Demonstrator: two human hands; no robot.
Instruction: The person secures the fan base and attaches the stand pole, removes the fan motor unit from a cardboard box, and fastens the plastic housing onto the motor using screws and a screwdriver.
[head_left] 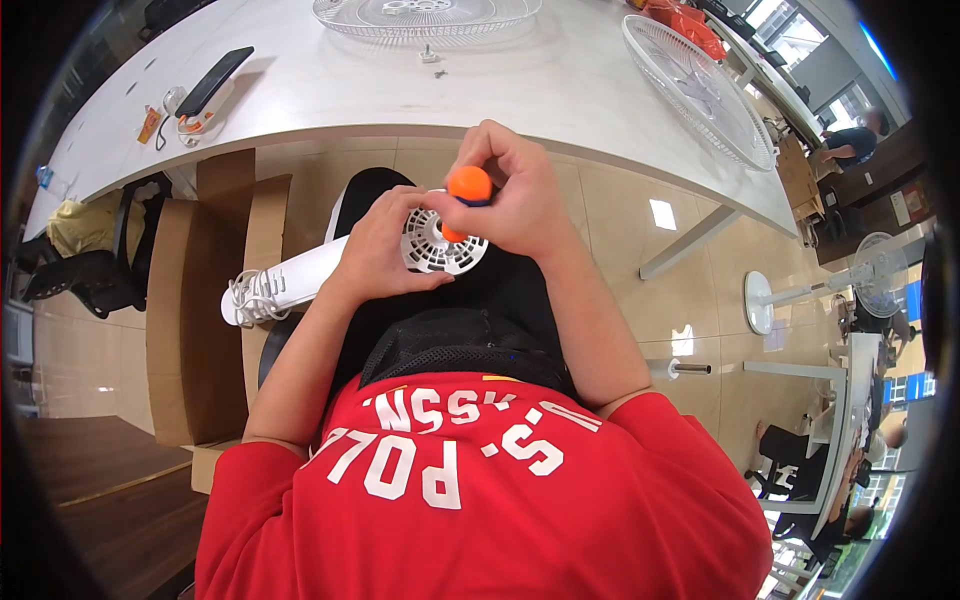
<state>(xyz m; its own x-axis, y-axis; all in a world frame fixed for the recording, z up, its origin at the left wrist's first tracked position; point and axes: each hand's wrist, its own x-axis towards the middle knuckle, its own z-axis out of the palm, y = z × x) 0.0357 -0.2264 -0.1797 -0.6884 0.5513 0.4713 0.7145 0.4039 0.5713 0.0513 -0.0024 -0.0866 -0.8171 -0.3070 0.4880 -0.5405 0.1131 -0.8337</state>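
Over my lap, my left hand (385, 245) is wrapped around the rim of a white slotted round fan part (430, 250). A long white body (310, 275) with a coiled white cord (256, 298) extends from it to the left. My right hand (515, 195) grips a screwdriver with an orange and dark blue handle (470, 184), which is held over the slotted part. The screwdriver's tip is hidden from view.
Ahead is a white table (330, 90) with wire fan grilles (700, 90), a black phone (217, 80) and small parts. An open cardboard box (200, 320) stands at the left. A white standing fan (760, 302) and other people (855, 145) are at the right.
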